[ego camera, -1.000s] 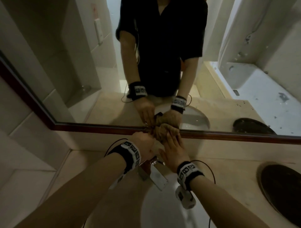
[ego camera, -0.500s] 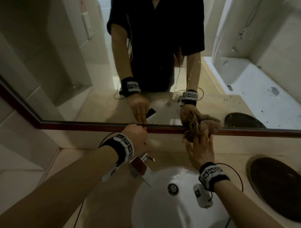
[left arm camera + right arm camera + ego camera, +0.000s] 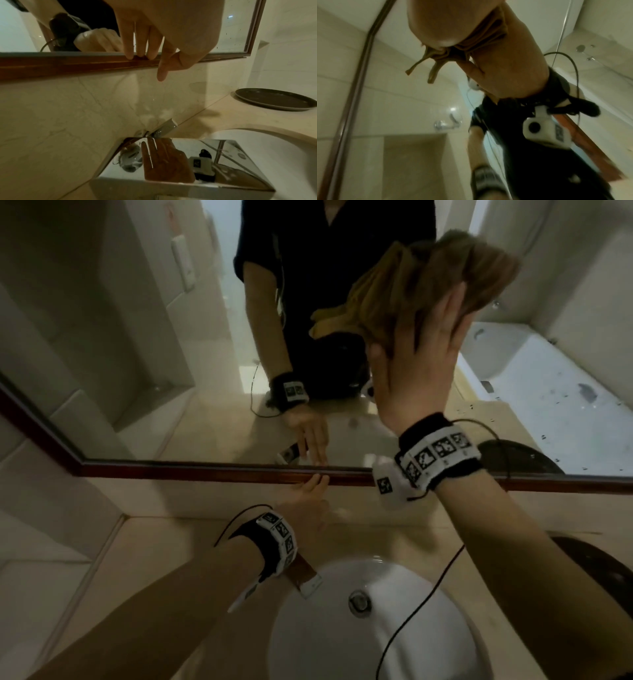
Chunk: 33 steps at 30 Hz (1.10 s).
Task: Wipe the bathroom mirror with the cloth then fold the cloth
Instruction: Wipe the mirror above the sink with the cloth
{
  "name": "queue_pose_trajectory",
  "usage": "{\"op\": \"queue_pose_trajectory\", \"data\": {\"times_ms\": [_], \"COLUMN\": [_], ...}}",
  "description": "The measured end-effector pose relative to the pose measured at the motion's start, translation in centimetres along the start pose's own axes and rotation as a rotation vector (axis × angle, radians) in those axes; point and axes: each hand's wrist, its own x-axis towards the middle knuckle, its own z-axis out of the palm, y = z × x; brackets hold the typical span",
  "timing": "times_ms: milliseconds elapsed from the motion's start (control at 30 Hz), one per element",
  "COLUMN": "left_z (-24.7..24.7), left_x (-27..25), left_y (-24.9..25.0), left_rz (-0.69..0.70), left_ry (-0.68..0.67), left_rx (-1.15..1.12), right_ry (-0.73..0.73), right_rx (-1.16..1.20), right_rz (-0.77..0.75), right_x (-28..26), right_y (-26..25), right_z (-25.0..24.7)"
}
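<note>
The mirror (image 3: 144,344) with a dark wooden frame (image 3: 205,470) hangs above the basin. My right hand (image 3: 421,354) presses a bunched brown cloth (image 3: 428,275) flat against the glass, high up on the right, fingers spread behind it. The right wrist view shows the cloth (image 3: 471,46) squeezed between my palm and the glass. My left hand (image 3: 308,494) rests its straight fingertips on the lower frame of the mirror; the left wrist view shows the fingertips (image 3: 142,54) on the wood and nothing held.
A white basin (image 3: 342,628) with a chrome tap (image 3: 171,162) lies under my arms. A dark round tray (image 3: 603,573) sits on the counter at the right. A tiled wall closes the left side. The mirror reflects a bathtub.
My right hand has carried the cloth from the mirror's lower edge, first to the right, then well up the glass. The left hand has stayed at the lower frame.
</note>
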Motion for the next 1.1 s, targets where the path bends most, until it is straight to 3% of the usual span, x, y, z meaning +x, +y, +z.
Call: {"op": "queue_pose_trajectory", "data": {"times_ms": [133,233,333,367,467,533,700,767,833,933,1033,1100], "left_z": [-0.8,-1.6,-1.0,-0.3,0.2,-0.3,-3.4,-4.1,-4.5,-4.5,-3.2,-1.8], "left_x": [0.6,1.2,1.8,2.2,2.4,2.2,1.8,1.8,1.8,1.5,0.8,0.2], "left_y": [1.3,1.3,0.3,-0.3,-1.2,-1.1,0.5,0.6,0.4,-0.2,-1.3,-2.5], "left_rz": [-0.029,0.034,0.111,0.131,0.142,0.144,-0.058,-0.048,-0.01,0.028,0.071,0.126], "left_ry": [0.064,0.257,0.408,0.442,0.371,0.372,0.113,0.066,0.072,0.061,0.226,0.249], "left_rx": [0.06,0.014,-0.087,-0.096,-0.063,-0.075,-0.101,-0.062,-0.013,0.033,-0.025,-0.065], "right_ry": [-0.345,-0.564,-0.692,-0.7,-0.632,-0.483,0.014,0.175,0.256,0.133,-0.238,-0.436], "right_rx": [-0.025,-0.028,-0.051,-0.05,0.045,0.14,0.111,0.039,-0.032,-0.032,-0.051,-0.102], "right_rz": [-0.063,-0.154,-0.125,-0.125,-0.125,-0.132,-0.132,-0.074,-0.019,-0.075,-0.313,-0.407], "right_x": [-10.4,-20.7,-24.6,-24.3,-21.2,-16.8,0.5,6.1,8.6,5.7,-2.4,-7.4], "right_y": [0.8,1.3,1.8,1.8,1.4,0.8,-0.4,-0.8,-1.4,-3.1,-4.9,-5.4], "right_z": [3.2,5.5,6.6,6.9,6.5,5.3,0.3,-1.2,-1.9,-0.6,2.3,3.8]}}
